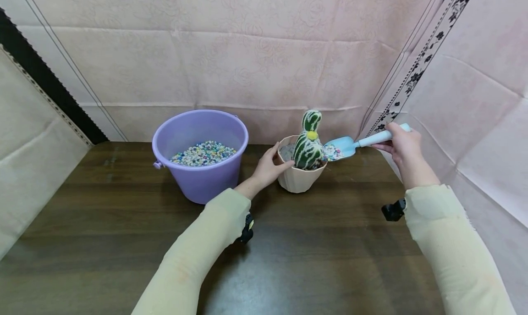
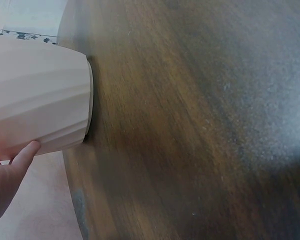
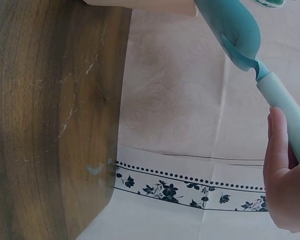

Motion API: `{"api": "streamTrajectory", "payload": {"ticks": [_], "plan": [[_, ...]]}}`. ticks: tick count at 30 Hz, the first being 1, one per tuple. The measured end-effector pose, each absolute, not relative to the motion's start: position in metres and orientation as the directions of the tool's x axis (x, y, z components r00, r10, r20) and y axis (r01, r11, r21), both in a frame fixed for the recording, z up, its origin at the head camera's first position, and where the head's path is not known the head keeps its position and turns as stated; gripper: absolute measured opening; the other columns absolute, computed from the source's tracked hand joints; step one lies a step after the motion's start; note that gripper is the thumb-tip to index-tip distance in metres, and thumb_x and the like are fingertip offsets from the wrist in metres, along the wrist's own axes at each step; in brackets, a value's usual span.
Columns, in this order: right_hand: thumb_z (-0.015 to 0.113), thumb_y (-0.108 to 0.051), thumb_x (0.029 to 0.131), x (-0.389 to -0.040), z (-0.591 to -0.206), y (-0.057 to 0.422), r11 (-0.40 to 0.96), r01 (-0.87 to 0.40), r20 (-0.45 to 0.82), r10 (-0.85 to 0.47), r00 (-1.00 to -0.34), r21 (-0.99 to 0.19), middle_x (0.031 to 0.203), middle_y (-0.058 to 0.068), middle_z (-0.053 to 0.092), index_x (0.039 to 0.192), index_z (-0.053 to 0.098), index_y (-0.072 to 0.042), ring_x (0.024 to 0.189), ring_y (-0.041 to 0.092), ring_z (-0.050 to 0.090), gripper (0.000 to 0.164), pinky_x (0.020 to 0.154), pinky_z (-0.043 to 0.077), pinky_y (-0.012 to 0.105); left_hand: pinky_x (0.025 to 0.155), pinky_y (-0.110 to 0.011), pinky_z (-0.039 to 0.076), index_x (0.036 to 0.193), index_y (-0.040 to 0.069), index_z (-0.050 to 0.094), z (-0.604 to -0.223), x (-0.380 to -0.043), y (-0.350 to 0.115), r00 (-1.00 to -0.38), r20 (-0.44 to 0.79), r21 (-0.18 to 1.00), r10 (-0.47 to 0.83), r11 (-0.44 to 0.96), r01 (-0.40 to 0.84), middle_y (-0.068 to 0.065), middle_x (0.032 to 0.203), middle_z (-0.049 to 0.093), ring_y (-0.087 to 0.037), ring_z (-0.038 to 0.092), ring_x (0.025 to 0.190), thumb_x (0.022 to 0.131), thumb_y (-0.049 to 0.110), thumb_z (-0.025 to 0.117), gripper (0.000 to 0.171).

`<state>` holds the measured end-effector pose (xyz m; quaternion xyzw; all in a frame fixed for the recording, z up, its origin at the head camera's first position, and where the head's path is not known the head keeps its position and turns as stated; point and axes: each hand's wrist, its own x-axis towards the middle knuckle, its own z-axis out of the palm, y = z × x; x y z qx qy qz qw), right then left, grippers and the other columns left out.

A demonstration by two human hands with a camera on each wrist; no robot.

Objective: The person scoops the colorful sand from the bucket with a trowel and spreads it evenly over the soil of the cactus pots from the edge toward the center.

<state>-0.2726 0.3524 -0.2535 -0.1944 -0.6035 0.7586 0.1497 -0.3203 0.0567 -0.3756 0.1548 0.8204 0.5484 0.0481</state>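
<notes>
Pale blue, the trowel (image 1: pixel 346 145) the right hand (image 1: pixel 406 152) grips carries pebbles (image 1: pixel 332 152) beside the cactus (image 1: pixel 307 151); the left hand (image 1: pixel 267 169), thumb apart, holds the pot (image 1: pixel 298 181).

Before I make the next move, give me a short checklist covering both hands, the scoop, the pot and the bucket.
1. Left hand on pot: ok, holding its side.
2. Right hand on scoop: ok, gripping the handle.
3. Scoop loaded: ok, coloured pebbles on its blade.
4. Cactus upright: ok.
5. Pot's fill level: cannot tell, cactus hides part of the inside.
6. Bucket supply: ok, more pebbles inside.
</notes>
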Motion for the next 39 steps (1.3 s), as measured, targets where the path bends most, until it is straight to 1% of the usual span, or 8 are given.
{"api": "streamTrajectory", "payload": {"ticks": [4,11,20,23,27,31,34,39], "plan": [[0.051,-0.010,0.090,-0.273,-0.252,0.353,-0.207,0.015,-0.113,0.470,-0.875,-0.978,0.068,0.000,0.057,0.095,0.039,-0.006,0.055,0.011,0.066,0.014,0.058,0.057,0.029,0.112,-0.038,0.031,0.150,0.011,0.021,-0.375,-0.320,0.056,-0.948,0.089,0.916,0.306,0.350,0.199,-0.012,0.152,0.028,-0.024,0.031,0.138,0.086,0.034,0.066,0.081],[0.052,-0.011,0.089,-0.274,-0.247,0.353,-0.179,0.026,-0.111,0.481,-0.870,-0.983,0.080,0.002,0.053,0.097,0.039,-0.007,0.057,0.012,0.066,0.016,0.061,0.058,0.030,0.112,-0.038,0.032,0.150,0.009,0.021,-0.376,-0.322,0.056,-0.948,0.088,0.914,0.306,0.353,0.199,-0.012,0.153,0.028,-0.025,0.031,0.139,0.086,0.034,0.066,0.081],[0.051,-0.003,0.085,-0.278,-0.240,0.349,-0.199,-0.015,-0.085,0.485,-0.870,-0.980,0.069,0.000,0.054,0.094,0.041,-0.005,0.056,0.012,0.065,0.013,0.057,0.057,0.031,0.112,-0.037,0.031,0.149,0.008,0.022,-0.376,-0.321,0.057,-0.949,0.093,0.909,0.300,0.363,0.204,-0.012,0.152,0.028,-0.024,0.031,0.139,0.086,0.034,0.066,0.082],[0.052,-0.003,0.086,-0.279,-0.238,0.347,-0.145,-0.027,-0.047,0.485,-0.873,-0.989,0.068,-0.002,0.055,0.094,0.043,-0.005,0.056,0.010,0.066,0.012,0.057,0.057,0.030,0.112,-0.037,0.031,0.149,0.009,0.021,-0.376,-0.321,0.057,-0.949,0.092,0.909,0.300,0.364,0.203,-0.012,0.153,0.028,-0.024,0.031,0.139,0.086,0.034,0.066,0.081],[0.054,-0.006,0.087,-0.280,-0.235,0.341,-0.030,-0.035,0.016,0.493,-0.870,-0.999,0.069,-0.003,0.055,0.090,0.046,-0.006,0.054,0.008,0.066,0.009,0.057,0.057,0.027,0.113,-0.037,0.031,0.150,0.011,0.021,-0.375,-0.321,0.057,-0.950,0.086,0.910,0.302,0.365,0.198,-0.012,0.153,0.027,-0.024,0.030,0.139,0.087,0.034,0.066,0.081],[0.054,-0.006,0.086,-0.281,-0.232,0.332,0.061,-0.060,0.082,0.494,-0.865,-0.996,0.067,-0.004,0.052,0.082,0.044,-0.003,0.053,0.005,0.065,0.011,0.055,0.056,0.024,0.113,-0.036,0.030,0.150,0.011,0.021,-0.374,-0.320,0.057,-0.948,0.084,0.909,0.307,0.366,0.199,-0.011,0.153,0.026,-0.024,0.030,0.139,0.087,0.035,0.066,0.081],[0.053,-0.003,0.084,-0.282,-0.230,0.324,0.109,-0.106,0.146,0.484,-0.863,-0.988,0.060,-0.004,0.052,0.077,0.043,-0.002,0.052,0.004,0.065,0.012,0.053,0.056,0.024,0.113,-0.036,0.030,0.150,0.011,0.021,-0.373,-0.319,0.057,-0.948,0.085,0.908,0.308,0.367,0.201,-0.011,0.153,0.026,-0.023,0.030,0.139,0.087,0.035,0.066,0.081],[0.057,-0.002,0.083,-0.283,-0.229,0.316,0.195,-0.170,0.241,0.443,-0.863,-0.966,0.059,-0.006,0.053,0.071,0.050,-0.006,0.053,0.002,0.063,0.014,0.052,0.055,0.023,0.113,-0.036,0.030,0.150,0.010,0.021,-0.373,-0.319,0.057,-0.948,0.087,0.907,0.305,0.369,0.202,-0.011,0.154,0.026,-0.023,0.030,0.140,0.087,0.035,0.065,0.081]]}}
